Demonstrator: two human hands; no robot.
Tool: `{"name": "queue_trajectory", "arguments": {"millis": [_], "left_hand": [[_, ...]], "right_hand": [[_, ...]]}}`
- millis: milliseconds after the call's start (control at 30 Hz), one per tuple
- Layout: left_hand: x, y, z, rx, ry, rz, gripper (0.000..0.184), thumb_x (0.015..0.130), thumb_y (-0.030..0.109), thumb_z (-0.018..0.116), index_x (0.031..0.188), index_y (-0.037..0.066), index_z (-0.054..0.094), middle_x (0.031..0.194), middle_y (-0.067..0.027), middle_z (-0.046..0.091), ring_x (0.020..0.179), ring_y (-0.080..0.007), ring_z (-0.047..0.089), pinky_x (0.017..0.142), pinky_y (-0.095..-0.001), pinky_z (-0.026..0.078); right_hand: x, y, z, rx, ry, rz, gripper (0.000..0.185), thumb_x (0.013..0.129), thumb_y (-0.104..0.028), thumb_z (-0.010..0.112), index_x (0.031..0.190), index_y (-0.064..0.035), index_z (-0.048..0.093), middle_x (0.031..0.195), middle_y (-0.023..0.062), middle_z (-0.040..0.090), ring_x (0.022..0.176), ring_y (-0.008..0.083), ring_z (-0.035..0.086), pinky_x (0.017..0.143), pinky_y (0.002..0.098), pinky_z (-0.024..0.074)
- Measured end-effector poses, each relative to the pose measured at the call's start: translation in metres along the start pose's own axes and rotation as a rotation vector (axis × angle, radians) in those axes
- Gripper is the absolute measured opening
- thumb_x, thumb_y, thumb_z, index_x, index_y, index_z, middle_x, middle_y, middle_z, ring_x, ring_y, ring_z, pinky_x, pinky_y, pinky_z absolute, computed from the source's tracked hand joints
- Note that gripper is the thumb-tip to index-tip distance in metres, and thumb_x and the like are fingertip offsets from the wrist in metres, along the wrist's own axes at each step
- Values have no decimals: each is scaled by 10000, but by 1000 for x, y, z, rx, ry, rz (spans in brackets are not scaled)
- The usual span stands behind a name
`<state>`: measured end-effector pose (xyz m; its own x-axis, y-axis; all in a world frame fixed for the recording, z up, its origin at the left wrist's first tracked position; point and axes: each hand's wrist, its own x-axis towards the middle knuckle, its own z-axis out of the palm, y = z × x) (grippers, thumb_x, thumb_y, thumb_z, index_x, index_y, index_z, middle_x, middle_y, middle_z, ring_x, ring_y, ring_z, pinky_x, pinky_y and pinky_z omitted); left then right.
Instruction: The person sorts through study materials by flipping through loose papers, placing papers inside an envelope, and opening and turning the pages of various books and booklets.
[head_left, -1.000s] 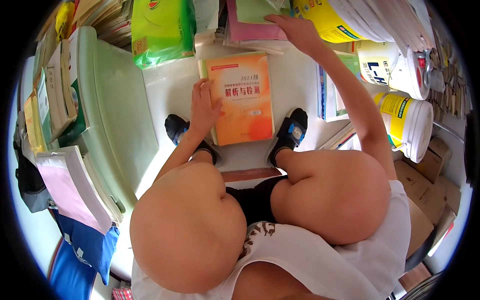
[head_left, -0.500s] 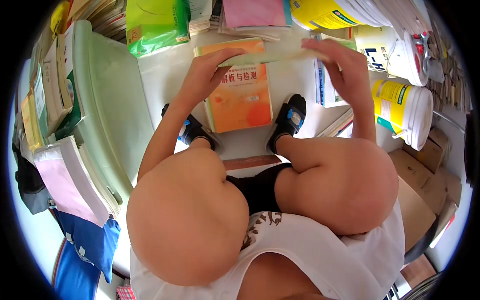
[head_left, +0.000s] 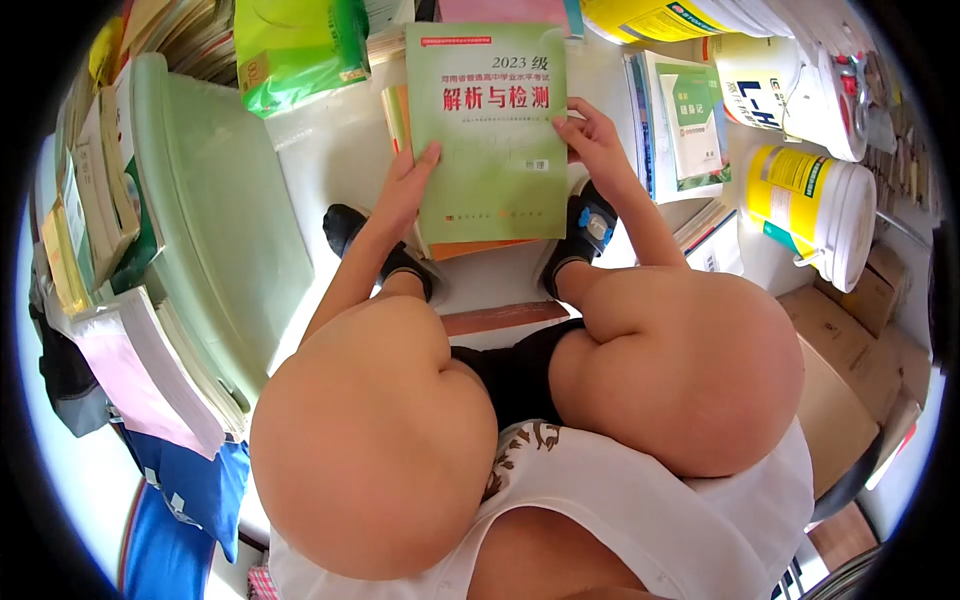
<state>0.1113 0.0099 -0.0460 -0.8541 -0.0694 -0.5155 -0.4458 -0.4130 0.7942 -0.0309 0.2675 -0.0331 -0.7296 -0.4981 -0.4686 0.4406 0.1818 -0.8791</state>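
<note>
A green book [head_left: 490, 180] with red Chinese lettering and "2023" on its cover faces me, above the floor between my feet. My left hand [head_left: 408, 180] is closed on its left edge, thumb on the cover. On the opposite edge, my right hand [head_left: 592, 140] grips it with the thumb near the front and the fingers partly behind. Beneath it lies an orange book [head_left: 470, 249], mostly hidden, with only its left side and lower edge showing.
Right of the hands lie books with a small green booklet [head_left: 695, 128] on top. Yellow-and-white buckets [head_left: 800, 210] stand beyond them. A pale green bin [head_left: 205, 210] is at left, near a pink-covered stack [head_left: 150, 375]. A bright green bag [head_left: 300, 50] lies at the back left.
The green book, edge-on and held higher before, has been lowered and turned so its cover faces me. Both hands have come down with it, and it now covers most of the orange book.
</note>
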Motion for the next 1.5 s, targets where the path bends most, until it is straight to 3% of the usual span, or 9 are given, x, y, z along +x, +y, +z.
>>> {"name": "queue_trajectory", "arguments": {"millis": [233, 433, 600, 733, 800, 867, 1067, 1333, 1500], "left_hand": [[5, -20, -18, 130, 32, -91, 429, 1061, 323, 568, 1367, 21, 561, 1234, -61, 652, 1142, -142, 596, 932, -319, 514], [3, -27, -30, 358, 84, 154, 321, 994, 207, 662, 1207, -34, 664, 951, -56, 741, 810, -111, 669, 746, -271, 534], [-15, -11, -30, 438, 61, -13, 302, 980, 209, 672, 1178, -20, 680, 873, -79, 752, 765, -117, 680, 722, -261, 530], [-22, -1, -34, 618, 219, -154, 297, 977, 210, 670, 1163, -22, 681, 882, -96, 750, 791, -147, 700, 734, -280, 542], [-19, -18, -50, 723, 423, 105, 286, 973, 204, 667, 1150, -21, 681, 938, -128, 745, 856, -187, 715, 772, -304, 557], [-18, -29, -55, 677, 404, 158, 288, 969, 197, 666, 1164, -15, 682, 989, -142, 739, 886, -199, 714, 797, -312, 561], [-16, -38, -53, 653, 348, 178, 336, 955, 167, 671, 1239, -14, 671, 1103, -162, 710, 929, -222, 711, 848, -329, 568], [-9, -37, -51, 648, 354, 214, 376, 919, 136, 701, 1258, -20, 664, 1054, -176, 693, 911, -222, 710, 820, -325, 573], [-9, -29, -43, 946, 311, 380, 347, 891, 95, 695, 1217, -22, 678, 1008, -185, 652, 840, -248, 694, 772, -344, 571]], "right_hand": [[1, 17, -3, -79, -3, 57, 277, 1047, -242, 598, 1272, -82, 586, 972, 27, 743, 814, 75, 673, 689, 223, 521], [3, 29, 0, -84, 0, 35, 265, 1037, -219, 604, 1258, -73, 591, 954, 20, 736, 793, 73, 646, 654, 237, 504], [1, 29, 2, -151, 5, 45, 270, 1020, -205, 623, 1235, -45, 590, 948, 27, 723, 801, 85, 630, 644, 253, 504], [9, 58, -8, -414, 112, -77, 307, 989, -179, 647, 1249, -21, 611, 1018, 88, 730, 858, 158, 686, 698, 298, 559], [13, 69, -16, -603, 166, -179, 315, 983, -163, 648, 1262, -19, 624, 1053, 91, 725, 896, 164, 698, 706, 291, 574], [18, 78, -23, -613, 179, -173, 319, 945, -163, 655, 1227, -13, 645, 1039, 163, 739, 903, 296, 724, 825, 388, 571], [25, 98, -17, -522, 125, 27, 360, 934, -205, 666, 1228, 1, 654, 1036, 179, 744, 892, 294, 729, 813, 393, 576], [21, 92, -5, -680, 146, -100, 367, 899, -202, 706, 1197, 11, 683, 1038, 207, 724, 881, 317, 726, 798, 403, 575], [21, 87, 0, -712, 160, -126, 354, 873, -205, 729, 1155, 8, 709, 984, 199, 689, 856, 318, 710, 797, 406, 565]]}}
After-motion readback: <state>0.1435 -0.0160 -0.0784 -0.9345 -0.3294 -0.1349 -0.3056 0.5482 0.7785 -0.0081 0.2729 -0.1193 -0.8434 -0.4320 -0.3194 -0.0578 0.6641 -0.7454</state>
